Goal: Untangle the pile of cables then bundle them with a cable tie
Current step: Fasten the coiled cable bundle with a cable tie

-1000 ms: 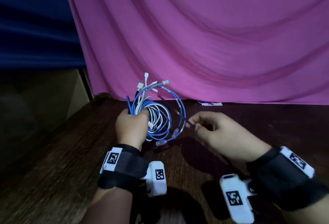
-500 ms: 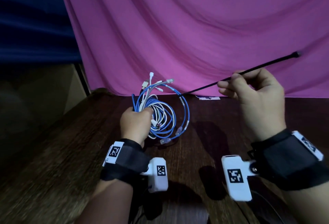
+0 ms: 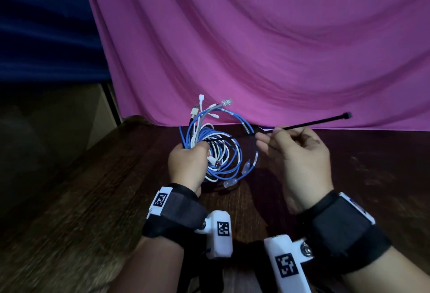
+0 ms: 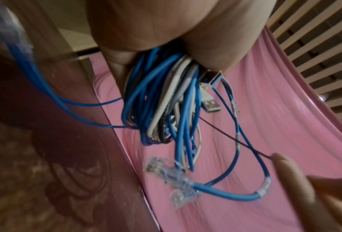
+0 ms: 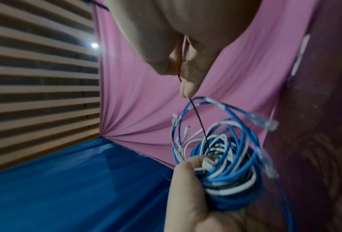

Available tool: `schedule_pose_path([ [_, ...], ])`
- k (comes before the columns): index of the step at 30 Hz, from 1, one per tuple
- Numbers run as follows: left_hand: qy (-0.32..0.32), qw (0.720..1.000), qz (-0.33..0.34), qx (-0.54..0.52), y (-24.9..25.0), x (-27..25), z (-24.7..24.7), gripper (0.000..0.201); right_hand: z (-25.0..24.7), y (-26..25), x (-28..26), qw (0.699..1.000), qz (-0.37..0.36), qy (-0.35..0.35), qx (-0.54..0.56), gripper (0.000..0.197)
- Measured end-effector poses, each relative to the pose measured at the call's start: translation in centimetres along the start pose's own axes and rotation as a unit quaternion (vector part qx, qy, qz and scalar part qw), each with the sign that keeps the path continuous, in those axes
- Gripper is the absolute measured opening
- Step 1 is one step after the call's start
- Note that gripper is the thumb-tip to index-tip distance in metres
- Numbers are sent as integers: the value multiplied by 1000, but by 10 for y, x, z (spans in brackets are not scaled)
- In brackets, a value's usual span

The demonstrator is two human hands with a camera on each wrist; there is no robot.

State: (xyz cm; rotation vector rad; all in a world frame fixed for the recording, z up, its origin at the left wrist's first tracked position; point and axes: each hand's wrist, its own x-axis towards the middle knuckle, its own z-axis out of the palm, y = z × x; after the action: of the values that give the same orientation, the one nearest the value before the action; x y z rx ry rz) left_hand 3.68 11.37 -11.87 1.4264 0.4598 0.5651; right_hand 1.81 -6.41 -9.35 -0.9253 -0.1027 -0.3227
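My left hand (image 3: 188, 164) grips a coiled bundle of blue, white and grey cables (image 3: 218, 150) above the dark wooden table (image 3: 93, 199). Several plugs stick up from the coil, and clear network plugs hang at its lower right. My right hand (image 3: 293, 148) pinches a thin black cable tie (image 3: 321, 121), whose head points up and to the right. The tie's free tip (image 5: 203, 130) reaches into the middle of the coil (image 5: 225, 164), close to the left thumb. In the left wrist view the tie (image 4: 235, 139) crosses behind the hanging cables (image 4: 166, 102).
A pink cloth (image 3: 256, 48) hangs as a backdrop right behind the table's far edge. A dark blue surface (image 3: 41, 25) lies at the left beyond the table. A small white label (image 3: 263, 128) lies at the foot of the cloth. A slatted wall (image 5: 37, 70) stands behind.
My right hand picked up the tie, lifted it high to the right, then came back down and left, bringing the tie's tip into the coil. The left hand kept holding the bundle.
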Motion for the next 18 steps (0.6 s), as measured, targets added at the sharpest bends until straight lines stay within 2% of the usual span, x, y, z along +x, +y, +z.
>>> schedule_pose_path([
  [5,-34,999,-3,-34,3,-13,13,27,8,11,-13,998,65,2,-3,9],
  [9,-44,998,41,4,0,-16,17,22,5,15,-15,996,93,-10,-11,18],
  [12,-51,994,86,48,-1,-16,19,25,0,16,-11,992,119,-15,-37,13],
  [18,-66,978,140,140,-4,-14,15,25,-12,13,-2,970,192,-110,-104,6],
])
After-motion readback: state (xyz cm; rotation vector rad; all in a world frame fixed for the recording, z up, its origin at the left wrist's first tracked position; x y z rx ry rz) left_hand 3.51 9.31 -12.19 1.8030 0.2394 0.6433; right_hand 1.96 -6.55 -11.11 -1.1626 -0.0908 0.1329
